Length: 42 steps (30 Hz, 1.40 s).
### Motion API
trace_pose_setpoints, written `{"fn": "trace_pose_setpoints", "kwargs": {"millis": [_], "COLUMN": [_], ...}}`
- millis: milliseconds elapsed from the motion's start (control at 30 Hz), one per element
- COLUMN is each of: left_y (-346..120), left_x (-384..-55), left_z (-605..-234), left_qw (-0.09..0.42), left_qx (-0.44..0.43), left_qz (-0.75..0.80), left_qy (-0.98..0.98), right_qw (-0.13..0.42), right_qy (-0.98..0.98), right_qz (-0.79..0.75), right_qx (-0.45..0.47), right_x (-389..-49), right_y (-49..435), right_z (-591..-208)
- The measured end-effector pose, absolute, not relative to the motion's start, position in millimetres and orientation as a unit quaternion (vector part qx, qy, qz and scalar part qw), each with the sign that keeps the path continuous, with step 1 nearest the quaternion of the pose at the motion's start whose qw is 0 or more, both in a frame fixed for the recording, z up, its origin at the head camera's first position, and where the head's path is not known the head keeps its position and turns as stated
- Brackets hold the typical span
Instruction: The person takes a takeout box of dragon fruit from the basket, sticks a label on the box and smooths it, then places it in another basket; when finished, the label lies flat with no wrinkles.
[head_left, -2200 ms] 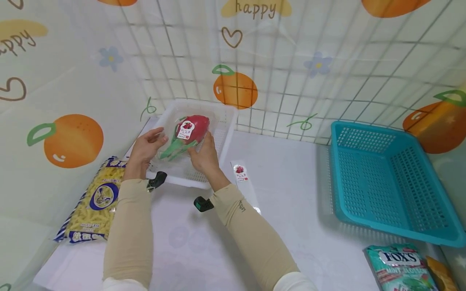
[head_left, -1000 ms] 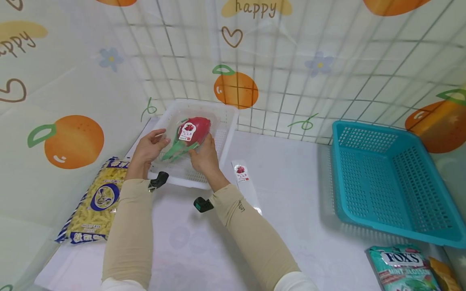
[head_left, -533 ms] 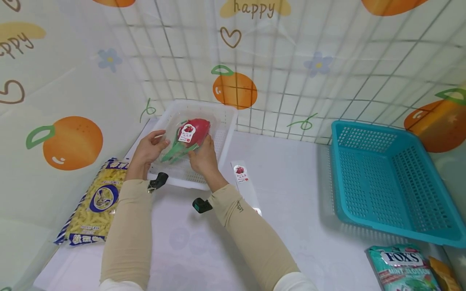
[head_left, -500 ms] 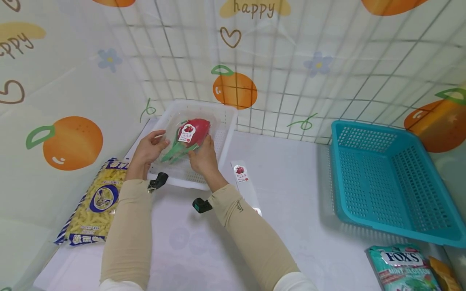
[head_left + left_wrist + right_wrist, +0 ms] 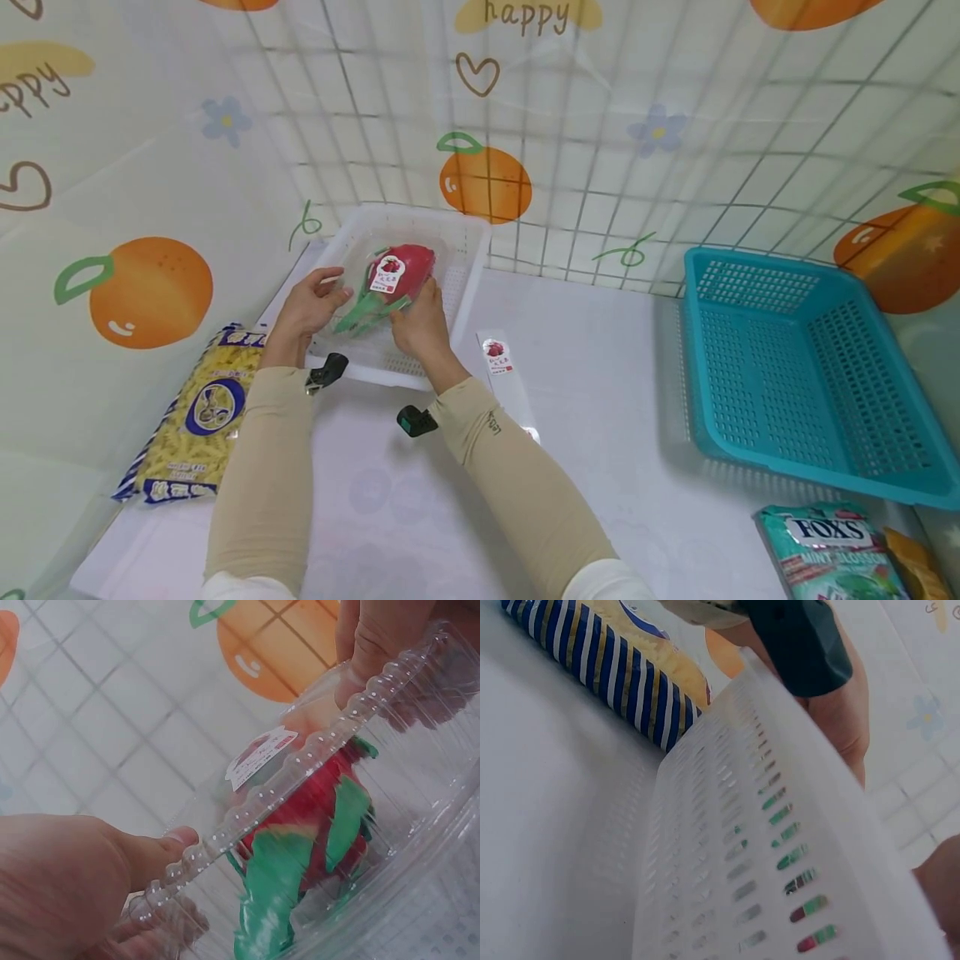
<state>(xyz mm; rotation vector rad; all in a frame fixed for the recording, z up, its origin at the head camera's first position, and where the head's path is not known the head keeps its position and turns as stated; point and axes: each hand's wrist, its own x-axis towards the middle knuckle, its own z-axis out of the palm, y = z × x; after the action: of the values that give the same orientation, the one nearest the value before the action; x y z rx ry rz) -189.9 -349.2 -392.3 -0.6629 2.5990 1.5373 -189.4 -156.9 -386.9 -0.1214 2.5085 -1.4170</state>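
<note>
In the head view a clear plastic clamshell box (image 5: 262, 806) holds a red dragon fruit (image 5: 414, 268) with green leaf tips. A white label (image 5: 387, 273) with a fruit picture is stuck on the lid. My left hand (image 5: 306, 308) grips the box's ribbed rim at one side, thumb above and fingers beneath, as the left wrist view shows. At the opposite side my right hand (image 5: 422, 323) holds the rim too. Box and hands are within the white perforated basket (image 5: 471, 237). In the right wrist view the basket's wall (image 5: 705, 825) hides most of the box.
A bag of pasta (image 5: 193, 417) lies left of the basket. On the table, right of my right hand, is a label strip (image 5: 510, 387). A teal basket (image 5: 795, 467) stands at the right, with a FOX'S candy bag (image 5: 828, 550) and an orange packet (image 5: 911, 562) before it.
Since the oldest frame the box with the dragon fruit has shifted slightly toward me and to the right. Both hands keep their hold on it; the last half second shows hardly any movement.
</note>
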Motion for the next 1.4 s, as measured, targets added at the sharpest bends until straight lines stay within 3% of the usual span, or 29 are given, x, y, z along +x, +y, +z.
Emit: {"fn": "trace_pose_setpoints", "kwargs": {"millis": [1400], "left_y": [-342.4], "left_x": [-190.0], "left_z": [-393.1], "left_qw": [0.031], "left_qx": [-0.195], "left_qz": [0.479], "left_qy": [0.855], "right_qw": [0.153], "right_qy": [0.869], "right_qz": [-0.471], "right_qx": [-0.006], "right_x": [-188.8], "right_y": [-160.6], "right_z": [-384.7]}}
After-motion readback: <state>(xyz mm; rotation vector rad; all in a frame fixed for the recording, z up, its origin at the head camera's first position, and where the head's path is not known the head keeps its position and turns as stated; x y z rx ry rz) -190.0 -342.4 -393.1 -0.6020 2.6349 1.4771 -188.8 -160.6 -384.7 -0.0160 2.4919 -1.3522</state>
